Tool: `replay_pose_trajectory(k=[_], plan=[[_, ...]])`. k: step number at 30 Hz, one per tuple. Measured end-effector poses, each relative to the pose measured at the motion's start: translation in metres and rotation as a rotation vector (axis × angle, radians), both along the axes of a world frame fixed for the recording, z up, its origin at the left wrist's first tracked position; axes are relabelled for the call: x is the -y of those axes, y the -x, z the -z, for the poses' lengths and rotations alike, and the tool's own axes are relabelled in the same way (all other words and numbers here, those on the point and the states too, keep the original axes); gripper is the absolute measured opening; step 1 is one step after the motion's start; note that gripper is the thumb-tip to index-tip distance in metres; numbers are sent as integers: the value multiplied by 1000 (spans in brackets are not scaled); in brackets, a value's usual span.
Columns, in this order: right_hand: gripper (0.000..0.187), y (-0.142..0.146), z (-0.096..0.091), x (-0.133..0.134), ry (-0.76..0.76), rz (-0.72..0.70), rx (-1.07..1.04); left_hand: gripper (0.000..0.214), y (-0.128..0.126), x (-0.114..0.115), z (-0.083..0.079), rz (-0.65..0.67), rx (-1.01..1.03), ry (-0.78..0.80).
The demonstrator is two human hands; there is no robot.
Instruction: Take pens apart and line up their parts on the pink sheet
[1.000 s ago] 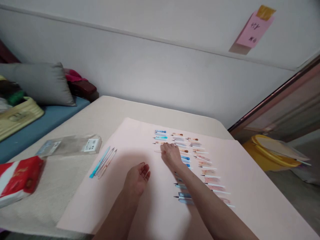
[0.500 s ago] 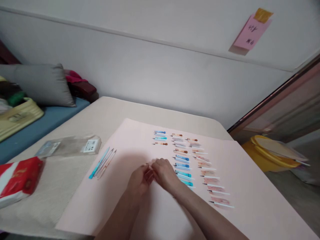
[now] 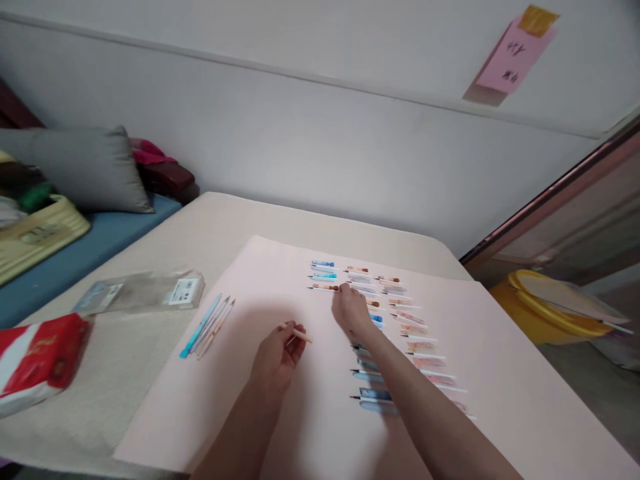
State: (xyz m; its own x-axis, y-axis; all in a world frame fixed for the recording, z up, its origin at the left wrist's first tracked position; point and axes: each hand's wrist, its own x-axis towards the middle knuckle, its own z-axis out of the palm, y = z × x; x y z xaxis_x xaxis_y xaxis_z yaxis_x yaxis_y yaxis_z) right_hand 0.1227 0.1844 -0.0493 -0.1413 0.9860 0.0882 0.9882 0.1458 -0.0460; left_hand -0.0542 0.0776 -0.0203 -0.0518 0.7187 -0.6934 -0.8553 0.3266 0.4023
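My left hand [image 3: 277, 357] holds a slim, cream-coloured pen barrel [image 3: 299, 333] between thumb and fingers above the pink sheet. Farther away, my right hand [image 3: 351, 311] pinches the right end of an orange-and-brown pen part [image 3: 324, 287], which lies beside a dark-tipped refill. The fingertips partly cover that end. Columns of pen refills and blue, brown and pink pen parts lie on the sheet, some behind my right arm. One of the blue pieces [image 3: 376, 395] is nearest me. To the left, a turquoise pen [image 3: 201, 327] lies beside several slim, pointed pens [image 3: 217, 327].
A pink sheet [image 3: 165, 407] covers part of the cloth-topped table [image 3: 240, 213]. On the left are a clear plastic bag [image 3: 145, 293] and a red-and-white packet [image 3: 40, 360]. A yellow bin [image 3: 530, 313] stands right of the table. A wall [image 3: 300, 147] rises behind.
My hands were together and are now apart. The right hand has moved away and rightward to the orange-and-brown pen part. The left stays near its place, and the cream barrel now shows clearly.
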Motion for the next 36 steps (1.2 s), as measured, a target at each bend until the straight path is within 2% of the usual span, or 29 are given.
replay_pose_trajectory(k=[3,7,10,17,23,27,31,36], plan=[[20,0,4,3,-49,-27,52,6,2,-1,2,-26,16,5],[17,0,6,11,-104,13,47,6,5,-4,6,-81,23,31],[17,1,11,12,-128,-27,38,4,7,-5,6,-91,19,30],[12,11,17,12,-51,-80,-22,3,15,-6,-2,-79,-42,-55],[14,10,-1,48,-100,-210,-207,11,25,-11,-5,-105,-153,-143],[16,0,-18,81,-126,-329,-342,9,28,-13,-3,-146,-118,-144],[19,-4,-35,103,-180,-396,-369,6,31,-14,-1,-169,-17,-91],[20,0,-46,115,-212,-439,-313,7,34,-16,-2,-189,8,-72]])
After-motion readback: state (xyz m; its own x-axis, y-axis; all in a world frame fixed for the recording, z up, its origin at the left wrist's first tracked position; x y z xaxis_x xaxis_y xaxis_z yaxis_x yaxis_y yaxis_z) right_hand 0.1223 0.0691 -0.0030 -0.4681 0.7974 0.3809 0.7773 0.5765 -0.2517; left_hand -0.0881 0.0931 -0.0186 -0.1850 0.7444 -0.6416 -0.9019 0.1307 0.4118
